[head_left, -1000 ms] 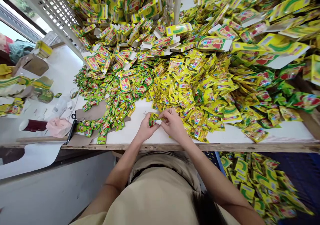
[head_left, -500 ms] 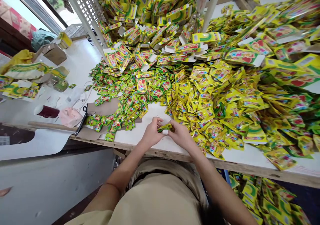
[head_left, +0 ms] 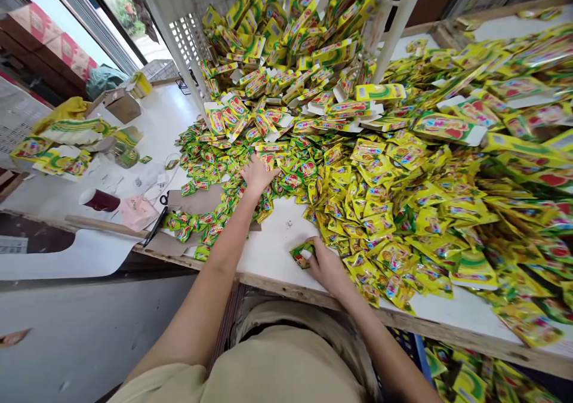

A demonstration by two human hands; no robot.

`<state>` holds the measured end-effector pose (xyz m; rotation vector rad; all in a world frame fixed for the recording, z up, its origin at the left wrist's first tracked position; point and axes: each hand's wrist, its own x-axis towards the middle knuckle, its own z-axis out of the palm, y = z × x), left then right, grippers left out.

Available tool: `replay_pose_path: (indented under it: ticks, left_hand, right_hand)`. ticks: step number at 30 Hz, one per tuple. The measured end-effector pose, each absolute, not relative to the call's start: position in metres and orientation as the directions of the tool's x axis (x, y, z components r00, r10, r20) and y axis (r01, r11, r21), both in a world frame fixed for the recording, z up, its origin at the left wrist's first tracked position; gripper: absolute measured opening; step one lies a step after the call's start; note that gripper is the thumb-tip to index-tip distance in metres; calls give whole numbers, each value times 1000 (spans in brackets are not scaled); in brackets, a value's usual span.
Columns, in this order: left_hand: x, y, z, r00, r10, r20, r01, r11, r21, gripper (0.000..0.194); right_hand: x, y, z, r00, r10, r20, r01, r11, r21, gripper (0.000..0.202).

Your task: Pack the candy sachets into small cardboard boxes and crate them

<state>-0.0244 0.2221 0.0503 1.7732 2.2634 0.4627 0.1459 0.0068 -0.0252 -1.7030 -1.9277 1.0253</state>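
Packet [head_left: 299,256] in R hand [head_left: 326,264]: glossy green film, crinkled, pinched btwn thumb & fingers at the bench's [head_left: 277,231] near side; can't tell if it touches the smooth white top. Sth white at the thumb, material unclear. L hand [head_left: 257,175] well apart from R, fingers spread, palm down on green packets [head_left: 293,182], which are small, shiny, puffy. Yellow packets [head_left: 371,209] heaped to the R, bigger, flatter, wrinkled film. Behind: cartons [head_left: 447,127], stiff slim boxes, some w/ white end flaps out, piled in & in front of a white plastic basket [head_left: 179,39] w/ perforated wall. Flat brown cardboard [head_left: 197,199] partly under green packets. Far L: dark red cup [head_left: 101,200], smooth, cyl.
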Motion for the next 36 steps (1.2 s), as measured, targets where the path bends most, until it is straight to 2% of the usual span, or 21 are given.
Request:
replay_pose_path:
  ticks: [2, 4, 6, 8, 10, 13, 17, 23, 26, 28, 33, 36]
  left_hand:
    - [-29, 210, 50, -222, 975, 27, 906, 196, 376, 84]
    - [-35, 182, 49, -151, 982, 110, 910, 95, 403, 73]
    - [-39, 144, 46, 10, 988, 157, 883, -82, 461, 63]
    - [-38, 105, 39, 182, 973, 144, 828, -231, 512, 61]
    - [-33, 73, 32, 303, 946, 114, 765, -313, 563, 60]
    - [-22, 44, 23, 386, 918, 88, 699, -354, 621, 61]
    - [-14, 33, 22, 375, 918, 128, 676, -365, 640, 64]
    - [-16, 31, 19, 374, 920, 112, 680, -355, 641, 64]
    - [-16, 31, 15, 362, 926, 107, 669, -338, 662, 64]
    - [-15, 32, 13, 357, 928, 110, 652, -331, 682, 64]
    - [-13, 34, 11, 334, 935, 121, 628, -317, 710, 62]
    - [-10, 34, 12, 371, 922, 110, 635, -339, 694, 63]
  right_hand:
    - [155, 4, -25, -161, 976, -145, 635, -10, -772, 16]
    - [165, 4, -23, -99, 992, -80, 540, -14, -842, 16]
    - [172, 6, -17, 3, 1000, -19, 433, -18, -901, 18]
    - [175, 13, -6, 125, 992, 36, 353, -11, -936, 20]
    - [174, 21, 6, 240, 964, 117, 337, 31, -941, 22]
    - [167, 32, 21, 346, 902, 257, 450, 81, -889, 24]
    - [162, 34, 20, 290, 908, 301, 612, 65, -788, 23]
    - [174, 31, 18, 31, 981, 192, 727, 110, -678, 20]
    - [180, 33, 26, -37, 989, 143, 761, 121, -638, 19]
    - [180, 34, 29, -37, 989, 142, 781, 117, -614, 19]
    - [173, 36, 24, 115, 975, 189, 825, 12, -565, 16]
    - [172, 40, 20, 96, 976, 198, 861, 18, -509, 20]
